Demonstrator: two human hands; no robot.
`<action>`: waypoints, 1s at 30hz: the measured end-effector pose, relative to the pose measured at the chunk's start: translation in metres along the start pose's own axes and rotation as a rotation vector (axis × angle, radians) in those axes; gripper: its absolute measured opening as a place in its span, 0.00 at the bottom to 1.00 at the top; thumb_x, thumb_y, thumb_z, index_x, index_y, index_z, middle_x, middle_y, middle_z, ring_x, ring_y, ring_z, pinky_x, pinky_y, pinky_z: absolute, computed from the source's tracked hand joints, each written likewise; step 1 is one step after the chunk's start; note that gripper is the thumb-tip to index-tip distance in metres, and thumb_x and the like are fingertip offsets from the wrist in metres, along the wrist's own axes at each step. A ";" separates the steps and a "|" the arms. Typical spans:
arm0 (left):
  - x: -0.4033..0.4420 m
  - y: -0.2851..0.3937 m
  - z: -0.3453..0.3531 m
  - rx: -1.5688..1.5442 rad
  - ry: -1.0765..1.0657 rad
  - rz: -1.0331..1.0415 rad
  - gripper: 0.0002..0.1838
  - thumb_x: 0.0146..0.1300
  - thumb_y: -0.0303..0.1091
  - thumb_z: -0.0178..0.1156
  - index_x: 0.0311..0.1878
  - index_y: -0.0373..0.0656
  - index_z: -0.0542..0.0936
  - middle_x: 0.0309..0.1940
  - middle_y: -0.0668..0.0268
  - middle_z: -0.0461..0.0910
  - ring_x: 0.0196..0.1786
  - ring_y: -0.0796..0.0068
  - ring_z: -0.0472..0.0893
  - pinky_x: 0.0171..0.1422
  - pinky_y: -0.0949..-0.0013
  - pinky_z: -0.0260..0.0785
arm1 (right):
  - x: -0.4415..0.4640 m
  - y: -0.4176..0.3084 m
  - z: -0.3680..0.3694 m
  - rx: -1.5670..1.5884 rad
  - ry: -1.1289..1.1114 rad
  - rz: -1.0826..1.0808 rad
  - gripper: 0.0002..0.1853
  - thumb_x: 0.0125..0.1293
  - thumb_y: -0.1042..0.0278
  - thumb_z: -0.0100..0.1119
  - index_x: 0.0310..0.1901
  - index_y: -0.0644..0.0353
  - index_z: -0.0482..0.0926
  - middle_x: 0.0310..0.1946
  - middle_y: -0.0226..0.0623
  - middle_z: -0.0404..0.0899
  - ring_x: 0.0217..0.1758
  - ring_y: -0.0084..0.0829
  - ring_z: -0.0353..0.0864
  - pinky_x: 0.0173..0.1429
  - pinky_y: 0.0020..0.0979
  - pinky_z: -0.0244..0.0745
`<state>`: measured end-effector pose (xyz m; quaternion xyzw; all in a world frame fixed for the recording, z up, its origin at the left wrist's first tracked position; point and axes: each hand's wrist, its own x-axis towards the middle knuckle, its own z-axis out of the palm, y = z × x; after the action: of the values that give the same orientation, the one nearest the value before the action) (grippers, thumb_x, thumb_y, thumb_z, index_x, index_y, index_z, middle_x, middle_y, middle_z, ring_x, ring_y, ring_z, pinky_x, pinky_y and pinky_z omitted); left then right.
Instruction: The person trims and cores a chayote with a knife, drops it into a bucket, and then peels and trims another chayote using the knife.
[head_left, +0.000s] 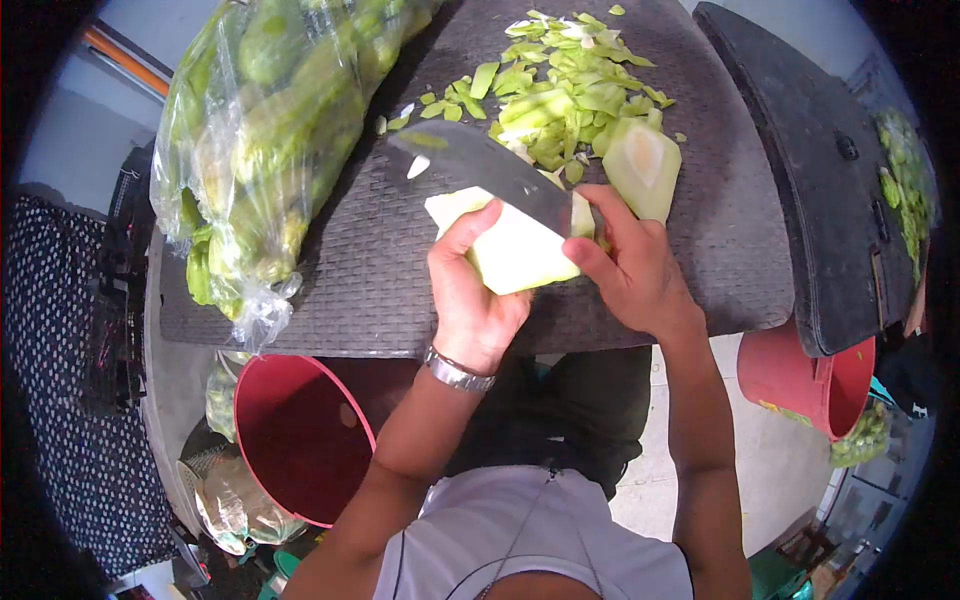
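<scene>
A: What do we hold?
B: Our left hand grasps the peeled piece over the tabletop, six-o'clock side; our right hand grips the knife, blade toward ten.
A: Peelings?
B: One o'clock from the piece.

Dotted dark cloth, orange strip.

The peeled vegetable piece, pale green-white and flat-faceted, is held up over the table's near part. A broad dark knife slants along its far side, tip pointing left.
</scene>
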<state>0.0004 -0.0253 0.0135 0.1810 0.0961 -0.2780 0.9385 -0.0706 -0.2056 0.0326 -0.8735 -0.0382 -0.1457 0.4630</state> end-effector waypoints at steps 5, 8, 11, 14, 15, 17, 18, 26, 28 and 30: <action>0.008 0.018 0.009 0.024 -0.019 0.030 0.25 0.75 0.41 0.57 0.67 0.33 0.75 0.63 0.49 0.82 0.65 0.50 0.83 0.73 0.41 0.75 | 0.022 -0.009 -0.016 0.319 -0.064 0.478 0.23 0.85 0.48 0.49 0.65 0.60 0.74 0.22 0.35 0.78 0.18 0.26 0.72 0.24 0.31 0.64; 0.005 0.026 0.016 0.028 -0.002 0.060 0.29 0.77 0.52 0.57 0.68 0.37 0.75 0.65 0.47 0.81 0.66 0.48 0.82 0.69 0.40 0.75 | 0.037 -0.005 -0.018 0.256 0.003 0.542 0.26 0.85 0.45 0.48 0.66 0.61 0.74 0.23 0.37 0.80 0.15 0.22 0.70 0.22 0.30 0.64; 0.009 0.037 0.001 0.087 -0.303 -0.067 0.33 0.77 0.61 0.54 0.69 0.42 0.75 0.66 0.45 0.80 0.63 0.47 0.82 0.63 0.41 0.77 | 0.043 -0.011 -0.009 0.281 0.108 0.563 0.29 0.84 0.43 0.48 0.66 0.63 0.73 0.23 0.41 0.82 0.13 0.23 0.70 0.20 0.31 0.66; 0.009 0.037 0.003 0.129 -0.168 0.001 0.35 0.77 0.65 0.53 0.70 0.45 0.75 0.67 0.44 0.79 0.62 0.47 0.82 0.60 0.41 0.77 | 0.036 -0.013 -0.008 0.535 0.008 0.594 0.29 0.85 0.42 0.46 0.68 0.62 0.73 0.25 0.39 0.83 0.14 0.23 0.71 0.19 0.30 0.66; 0.008 0.037 0.004 0.136 -0.125 0.021 0.35 0.77 0.65 0.53 0.70 0.45 0.75 0.67 0.44 0.79 0.63 0.46 0.82 0.61 0.39 0.77 | 0.029 -0.013 -0.008 0.646 -0.060 0.604 0.29 0.85 0.42 0.45 0.68 0.61 0.74 0.26 0.38 0.84 0.15 0.23 0.72 0.19 0.30 0.67; 0.006 0.036 0.005 0.129 -0.109 0.037 0.34 0.77 0.64 0.53 0.70 0.44 0.76 0.67 0.45 0.80 0.65 0.46 0.82 0.65 0.39 0.77 | 0.008 -0.020 -0.007 0.763 -0.111 0.525 0.27 0.86 0.44 0.44 0.69 0.59 0.74 0.29 0.37 0.84 0.16 0.22 0.74 0.20 0.28 0.69; 0.007 0.036 0.005 0.124 -0.104 0.045 0.34 0.77 0.63 0.54 0.70 0.44 0.76 0.67 0.45 0.80 0.66 0.46 0.81 0.67 0.39 0.76 | -0.003 -0.021 -0.007 0.761 -0.140 0.513 0.26 0.86 0.46 0.45 0.70 0.58 0.74 0.30 0.36 0.84 0.17 0.22 0.75 0.21 0.27 0.70; 0.013 0.035 0.010 0.166 -0.167 0.084 0.34 0.77 0.57 0.56 0.71 0.36 0.75 0.63 0.49 0.83 0.65 0.48 0.84 0.72 0.49 0.77 | -0.063 -0.055 -0.016 0.460 -0.114 0.724 0.29 0.79 0.69 0.58 0.80 0.49 0.69 0.26 0.32 0.82 0.20 0.21 0.78 0.27 0.27 0.74; 0.012 0.033 0.013 0.177 -0.183 0.095 0.33 0.77 0.55 0.56 0.69 0.35 0.75 0.61 0.49 0.84 0.63 0.49 0.85 0.71 0.50 0.78 | -0.066 -0.061 -0.016 0.372 -0.097 0.720 0.33 0.78 0.70 0.59 0.82 0.45 0.67 0.23 0.32 0.81 0.20 0.21 0.78 0.28 0.28 0.74; 0.011 0.030 0.015 0.201 -0.179 0.118 0.33 0.77 0.55 0.57 0.70 0.35 0.75 0.61 0.47 0.84 0.62 0.48 0.86 0.70 0.49 0.78 | -0.069 -0.062 -0.015 0.287 -0.106 0.684 0.34 0.77 0.69 0.60 0.83 0.43 0.66 0.21 0.33 0.81 0.19 0.21 0.77 0.29 0.29 0.74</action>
<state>0.0275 -0.0137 0.0323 0.2539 -0.0271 -0.2458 0.9351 -0.1526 -0.1776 0.0702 -0.7683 0.2116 0.0696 0.6001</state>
